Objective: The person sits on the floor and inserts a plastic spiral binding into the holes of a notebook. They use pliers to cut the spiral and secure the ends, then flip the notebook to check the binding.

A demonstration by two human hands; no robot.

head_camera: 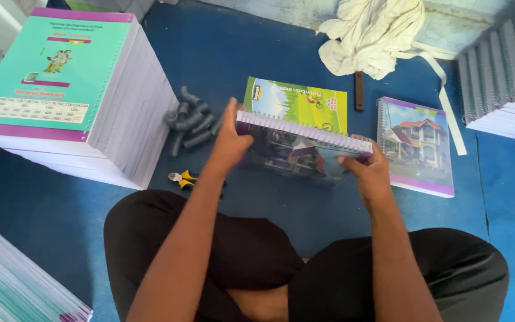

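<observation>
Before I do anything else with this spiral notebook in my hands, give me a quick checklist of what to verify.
1. Both hands on the spiral-bound notebook with the dark picture cover: ok, left hand at its left end, right hand at its right end.
2. White spiral binding seated along the whole edge: cannot tell, the hands hide both ends.
3. Yellow-handled pliers within reach: ok, on the blue floor near the left forearm.
4. Grey spiral coils at hand: ok, piled beside the tall stack of teal-covered books.
5. Finished house-cover notebook lying apart: ok.
</observation>
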